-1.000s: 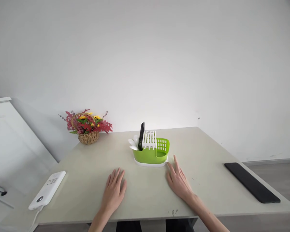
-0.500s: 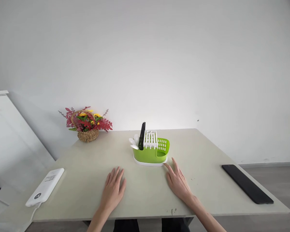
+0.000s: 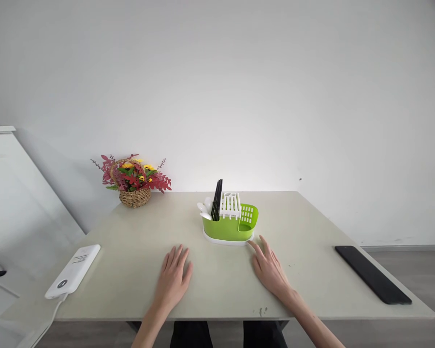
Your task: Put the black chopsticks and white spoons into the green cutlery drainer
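My left hand point(image 3: 174, 278) lies flat on the beige table point(image 3: 311, 232), palm down with fingers spread, holding nothing. My right hand point(image 3: 268, 268) also rests flat and open, its fingertips just short of the white base of a green cutlery holder point(image 3: 229, 228). That holder stands at the table's middle, a little beyond both hands. It carries black chopsticks point(image 3: 216, 199), white spoons point(image 3: 204, 209) on its left side and a white slotted insert point(image 3: 231, 205).
A wicker basket of red and yellow flowers point(image 3: 133, 180) stands at the back left by the wall. A white power bank point(image 3: 73, 270) with a cable lies near the left edge. A black flat slab point(image 3: 372, 273) lies along the right edge. White furniture point(image 3: 14, 193) stands left.
Both hands stay flat in the same places. Only the camera view has shifted slightly, so everything sits a little higher and further right in the picture.
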Tool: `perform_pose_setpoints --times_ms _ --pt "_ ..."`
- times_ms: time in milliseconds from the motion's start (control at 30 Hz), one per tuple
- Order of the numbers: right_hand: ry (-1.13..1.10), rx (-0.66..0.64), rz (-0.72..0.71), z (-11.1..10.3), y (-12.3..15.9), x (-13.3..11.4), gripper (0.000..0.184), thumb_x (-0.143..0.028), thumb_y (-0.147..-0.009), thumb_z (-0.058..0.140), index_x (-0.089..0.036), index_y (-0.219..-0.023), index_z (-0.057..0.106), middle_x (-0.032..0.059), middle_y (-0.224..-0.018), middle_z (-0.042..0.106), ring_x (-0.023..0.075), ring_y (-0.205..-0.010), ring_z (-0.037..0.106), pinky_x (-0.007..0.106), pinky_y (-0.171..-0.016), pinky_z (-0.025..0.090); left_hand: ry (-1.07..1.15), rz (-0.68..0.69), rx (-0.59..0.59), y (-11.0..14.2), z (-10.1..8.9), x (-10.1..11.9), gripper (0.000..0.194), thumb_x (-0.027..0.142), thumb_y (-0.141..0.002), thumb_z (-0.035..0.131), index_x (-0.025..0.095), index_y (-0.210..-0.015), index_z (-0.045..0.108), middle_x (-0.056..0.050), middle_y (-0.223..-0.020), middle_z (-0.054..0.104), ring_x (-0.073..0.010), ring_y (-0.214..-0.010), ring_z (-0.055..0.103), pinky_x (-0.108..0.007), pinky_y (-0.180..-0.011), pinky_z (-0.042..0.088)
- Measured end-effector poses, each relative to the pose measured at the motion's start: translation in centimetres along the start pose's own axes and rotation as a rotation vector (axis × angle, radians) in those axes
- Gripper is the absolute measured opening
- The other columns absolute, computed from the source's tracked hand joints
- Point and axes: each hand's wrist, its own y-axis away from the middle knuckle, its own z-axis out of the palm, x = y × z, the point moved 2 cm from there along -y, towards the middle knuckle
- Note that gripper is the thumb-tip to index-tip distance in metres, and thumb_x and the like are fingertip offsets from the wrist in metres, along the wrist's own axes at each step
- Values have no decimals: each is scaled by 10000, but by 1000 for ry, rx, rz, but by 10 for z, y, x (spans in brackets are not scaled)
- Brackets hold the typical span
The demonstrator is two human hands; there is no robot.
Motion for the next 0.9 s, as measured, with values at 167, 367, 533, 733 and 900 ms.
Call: perform_pose_setpoints --times_ms 167,367,533,733,900 --pt "3 -4 11 -1 0 -1 548 -260 -1046 400 -314 -1585 477 131 -1697 329 328 -1502 456 508 -1183 438 -10 -1 -1 0 0 0 520 433 -1088 394 217 -1539 539 -80 -1645 487 -329 -1549 415 -562 -1254 400" --pt "5 -18 29 -1 -1 -1 560 -265 -1041 411 -321 -1594 478 123 -1703 331 323 -1501 459 496 -1190 426 11 -1 -4 1 1 -1 527 426 -1079 419 254 -1570 506 -71 -1663 462 -328 -1562 392 -575 -1250 399" --pt "11 -29 40 -1 -1 -2 561 -274 -1052 389 -303 -1606 471 143 -1692 346 329 -1512 445 495 -1194 420 24 -3 1 1 2 -2 526 424 -1078 420 247 -1564 515 -72 -1659 467 -323 -1562 392 -570 -1258 389" --pt "15 -32 35 -1 -1 -1 574 -274 -1048 403 -311 -1619 453 128 -1700 345 318 -1534 415 484 -1218 389 18 -8 -8 -1 1 -1 528 433 -1079 417 243 -1561 521 -80 -1654 473 -331 -1556 401 -575 -1256 391" --pt "20 -26 51 0 0 0 563 -286 -1048 401 -323 -1606 464 110 -1692 352 318 -1527 420 497 -1205 402 31 -8 -5 -1 1 -1 528 437 -1077 422 254 -1563 520 -73 -1656 471 -328 -1559 397 -571 -1260 387"
